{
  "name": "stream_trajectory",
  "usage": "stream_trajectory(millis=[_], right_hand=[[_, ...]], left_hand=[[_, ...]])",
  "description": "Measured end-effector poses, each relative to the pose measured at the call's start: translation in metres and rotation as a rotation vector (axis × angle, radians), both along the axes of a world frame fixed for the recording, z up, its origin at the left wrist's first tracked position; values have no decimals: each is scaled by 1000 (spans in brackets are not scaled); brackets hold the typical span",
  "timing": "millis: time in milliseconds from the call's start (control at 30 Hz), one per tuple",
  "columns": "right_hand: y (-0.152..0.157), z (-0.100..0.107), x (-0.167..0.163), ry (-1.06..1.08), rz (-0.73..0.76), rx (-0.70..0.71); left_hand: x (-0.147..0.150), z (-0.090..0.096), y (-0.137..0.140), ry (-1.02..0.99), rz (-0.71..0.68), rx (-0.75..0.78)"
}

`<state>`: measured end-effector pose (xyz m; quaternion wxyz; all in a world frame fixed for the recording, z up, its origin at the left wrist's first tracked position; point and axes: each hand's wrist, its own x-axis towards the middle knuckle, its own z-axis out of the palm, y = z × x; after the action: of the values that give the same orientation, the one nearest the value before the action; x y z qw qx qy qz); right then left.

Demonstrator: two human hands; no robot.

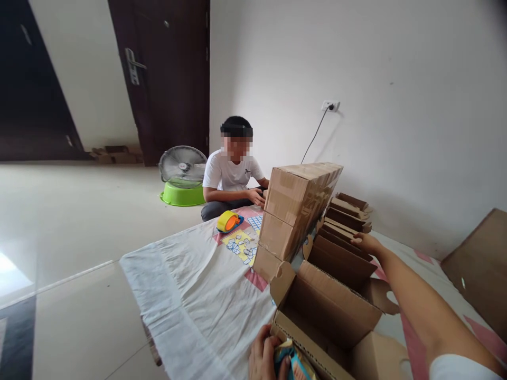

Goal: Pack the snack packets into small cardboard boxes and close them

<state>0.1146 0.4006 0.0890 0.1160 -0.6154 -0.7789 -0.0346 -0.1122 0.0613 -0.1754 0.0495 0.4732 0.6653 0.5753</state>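
At the bottom edge my left hand (pixel 264 354) has its fingers curled over a blue and gold snack packet (pixel 295 363), against the near wall of an open cardboard box (pixel 336 295). That box shows a bare bottom and raised end flaps with cut-outs. Farther along, my right hand (pixel 368 244) reaches across the row of open boxes, its fingers closed on the edge of a cardboard box (pixel 343 232). Left of the row stands a stack of closed, taped cartons (pixel 283 195).
A person (pixel 233 174) sits beyond the cloth-covered surface (pixel 178 279), hands near the carton stack. A yellow tape dispenser (pixel 228 222) lies on the cloth. Behind are a fan (pixel 182 166) and green basin (pixel 182 195). A brown board (pixel 479 264) leans at right.
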Motion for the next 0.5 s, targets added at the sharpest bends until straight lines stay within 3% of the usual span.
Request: stream_trajectory(millis=[167,300,400,500], right_hand=[[-80,6,1,145,85,95],[-195,-4,15,302,215,230],[-289,-39,38,536,462,408],[-359,-104,54,788,371,400]], left_hand=[[-12,17,-11,-84,-197,-122],[-15,28,-12,-183,-239,-137],[-16,30,-13,-255,-247,-132],[-18,30,-13,-288,-237,-128]])
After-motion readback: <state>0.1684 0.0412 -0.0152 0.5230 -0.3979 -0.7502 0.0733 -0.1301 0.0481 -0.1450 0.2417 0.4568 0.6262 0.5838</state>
